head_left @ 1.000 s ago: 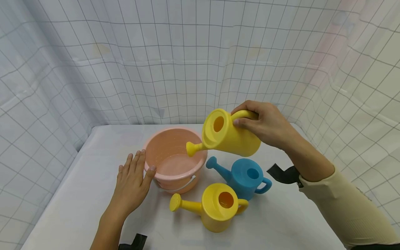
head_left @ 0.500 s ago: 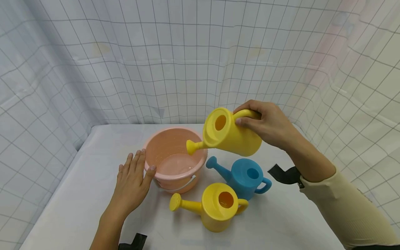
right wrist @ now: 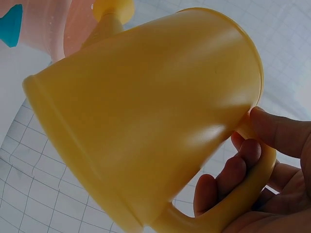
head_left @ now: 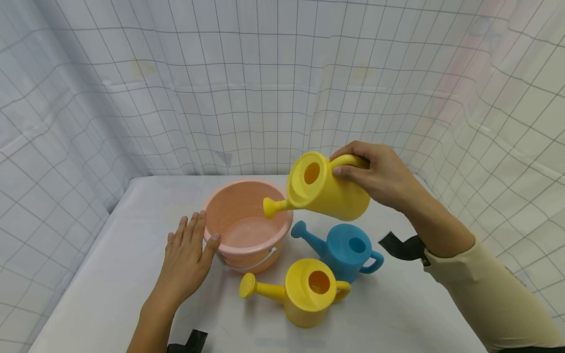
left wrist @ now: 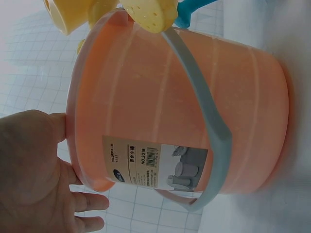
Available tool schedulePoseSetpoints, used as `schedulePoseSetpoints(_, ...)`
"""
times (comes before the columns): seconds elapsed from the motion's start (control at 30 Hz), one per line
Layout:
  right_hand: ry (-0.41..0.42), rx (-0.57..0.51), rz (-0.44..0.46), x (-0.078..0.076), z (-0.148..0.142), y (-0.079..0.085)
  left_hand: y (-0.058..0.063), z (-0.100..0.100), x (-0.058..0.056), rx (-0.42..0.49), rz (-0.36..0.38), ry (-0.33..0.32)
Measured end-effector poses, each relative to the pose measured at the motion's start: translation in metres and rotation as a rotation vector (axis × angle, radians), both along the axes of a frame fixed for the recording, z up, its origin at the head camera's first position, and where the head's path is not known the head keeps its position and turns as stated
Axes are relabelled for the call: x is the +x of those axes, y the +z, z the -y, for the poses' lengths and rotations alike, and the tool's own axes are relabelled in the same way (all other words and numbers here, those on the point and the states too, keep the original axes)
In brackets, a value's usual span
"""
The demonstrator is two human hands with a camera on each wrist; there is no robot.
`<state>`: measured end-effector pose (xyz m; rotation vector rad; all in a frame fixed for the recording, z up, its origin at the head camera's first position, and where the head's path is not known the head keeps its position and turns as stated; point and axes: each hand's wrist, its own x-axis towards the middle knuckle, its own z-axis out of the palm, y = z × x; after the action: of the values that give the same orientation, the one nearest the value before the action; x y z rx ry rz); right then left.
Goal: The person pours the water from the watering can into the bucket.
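Observation:
My right hand [head_left: 375, 174] grips the handle of a yellow watering can [head_left: 328, 191], fingers curled through the loop in the right wrist view. The can is raised and tipped left, its spout head over the right side of a pink bucket [head_left: 249, 251]. My left hand [head_left: 187, 257] has its fingers straight and rests against the bucket's left rim. In the left wrist view, the thumb and fingertips touch that rim [left wrist: 73, 121]. The bucket's grey handle [left wrist: 218, 141] hangs down beside a paper label [left wrist: 155, 162]. Water drops show inside the bucket.
A second yellow watering can [head_left: 304, 314] stands in front of the bucket, with water visible through its opening. Behind it is a blue watering can [head_left: 344, 250], spout towards the bucket. A white grid-patterned curtain [head_left: 273, 88] surrounds the white table [head_left: 393, 314].
Over the first half second the right hand and the held watering can shifted very slightly right. Since then both have stayed nearly still. The left hand and the bucket have not moved.

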<state>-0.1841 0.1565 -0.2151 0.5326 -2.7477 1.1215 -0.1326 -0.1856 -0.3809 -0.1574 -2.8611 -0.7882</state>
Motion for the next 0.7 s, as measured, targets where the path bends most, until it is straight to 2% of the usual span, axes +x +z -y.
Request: schedulePoseSetpoints(0.7,-0.001,0.002,-0.013,-0.0015,-0.0007,-0.0019,0.0016,0.0008,-0.0011,0.001,0.003,0.0)
